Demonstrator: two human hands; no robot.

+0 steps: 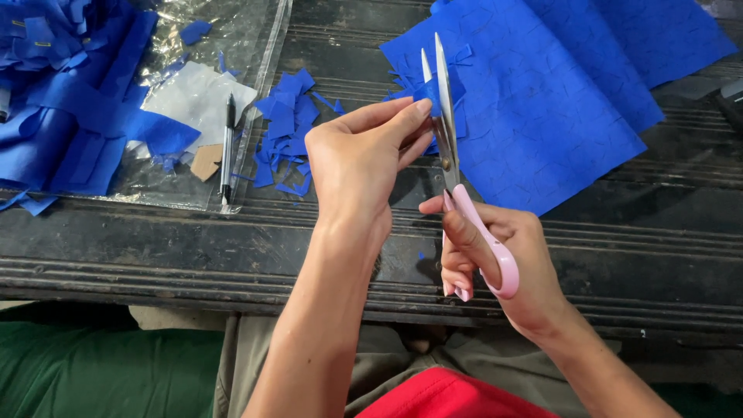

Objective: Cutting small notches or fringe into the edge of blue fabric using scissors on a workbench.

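Blue scrap sits pinched in my left hand above the bench, raised between the parted blades so the scissors, gripped in my right hand, bite cleanly.

Dark, worn wooden bench with grooved slats, scuffed all over; something green below, maybe floor or cloth.

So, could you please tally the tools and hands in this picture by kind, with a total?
Scissors: 1, pink-handled, in the right hand
Pen: 1, on the plastic sheet
Left hand: 1, pinching a blue scrap between the blades
Right hand: 1
Total: 4
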